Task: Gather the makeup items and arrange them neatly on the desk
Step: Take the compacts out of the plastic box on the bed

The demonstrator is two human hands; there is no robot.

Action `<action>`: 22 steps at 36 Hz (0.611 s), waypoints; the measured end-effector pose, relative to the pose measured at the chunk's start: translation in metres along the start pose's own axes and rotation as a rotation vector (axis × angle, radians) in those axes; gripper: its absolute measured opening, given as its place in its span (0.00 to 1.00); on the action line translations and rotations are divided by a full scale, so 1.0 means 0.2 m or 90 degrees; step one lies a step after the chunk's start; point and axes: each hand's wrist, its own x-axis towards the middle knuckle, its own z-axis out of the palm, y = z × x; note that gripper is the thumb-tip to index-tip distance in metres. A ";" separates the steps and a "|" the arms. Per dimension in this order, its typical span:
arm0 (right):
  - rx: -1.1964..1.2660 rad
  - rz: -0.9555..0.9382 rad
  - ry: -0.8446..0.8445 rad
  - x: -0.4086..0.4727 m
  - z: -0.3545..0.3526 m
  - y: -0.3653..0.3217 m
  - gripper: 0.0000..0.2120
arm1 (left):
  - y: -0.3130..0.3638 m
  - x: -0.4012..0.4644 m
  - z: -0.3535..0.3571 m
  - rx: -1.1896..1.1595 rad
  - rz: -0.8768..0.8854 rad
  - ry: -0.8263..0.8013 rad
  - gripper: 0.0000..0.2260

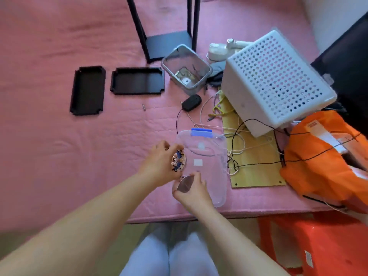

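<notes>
Head view looks down on a pink quilted bed (pixel 69 136) where both hands work at the near end of a clear plastic container (pixel 207 176) with a blue latch (pixel 201 132). Left hand (pixel 159 164) curls its fingers round a small round ornate compact (pixel 178 161), patterned in blue and gold, holding it just at the container's left edge. Right hand (pixel 192 193) pinches a flat, rounded, greyish disc (pixel 185 185), perhaps a mirror or lid, directly below the compact and against the container's near corner. Farther back lie two black trays (pixel 87 90) side by side, a black stand (pixel 165 44), a grey bin (pixel 186 68) and a black mouse (pixel 191 102). To the right, a white perforated basket (pixel 276 80) lies tipped on a yellow board (pixel 254 166) among tangled cables (pixel 235 136), beside an orange bag (pixel 322 156). An orange-red stool (pixel 318 246) stands by the bed's edge.
</notes>
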 end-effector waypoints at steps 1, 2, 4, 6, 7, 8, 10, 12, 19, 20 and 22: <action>-0.024 -0.025 -0.001 -0.04 0.00 -0.03 0.26 | -0.02 -0.06 -0.03 -0.020 -0.019 0.019 0.31; -0.050 -0.051 -0.005 -0.08 0.01 -0.06 0.27 | -0.03 -0.12 -0.07 -0.038 -0.039 0.035 0.31; -0.106 -0.112 -0.010 -0.15 0.02 -0.13 0.28 | -0.08 -0.25 -0.13 -0.068 -0.076 0.065 0.31; -0.157 -0.169 -0.018 -0.22 0.05 -0.18 0.28 | -0.16 -0.38 -0.18 -0.102 -0.106 0.101 0.32; -0.181 -0.192 -0.029 -0.26 0.07 -0.21 0.29 | -0.20 -0.46 -0.20 -0.117 -0.122 0.123 0.32; -0.203 -0.213 -0.045 -0.30 0.09 -0.24 0.30 | -0.24 -0.53 -0.22 -0.130 -0.141 0.145 0.31; -0.251 -0.263 -0.076 -0.37 0.15 -0.29 0.32 | -0.33 -0.69 -0.26 -0.138 -0.187 0.179 0.31; -0.305 -0.313 -0.096 -0.43 0.22 -0.35 0.33 | -0.42 -0.85 -0.27 -0.142 -0.220 0.204 0.32; -0.441 -0.489 -0.140 -0.73 0.65 -0.54 0.32 | -0.80 -1.42 -0.24 -0.205 -0.363 0.303 0.32; -0.457 -0.511 -0.141 -0.78 0.72 -0.57 0.31 | -0.86 -1.50 -0.23 -0.210 -0.380 0.314 0.32; -0.476 -0.541 -0.145 -0.88 0.88 -0.60 0.29 | -0.97 -1.67 -0.21 -0.215 -0.414 0.328 0.31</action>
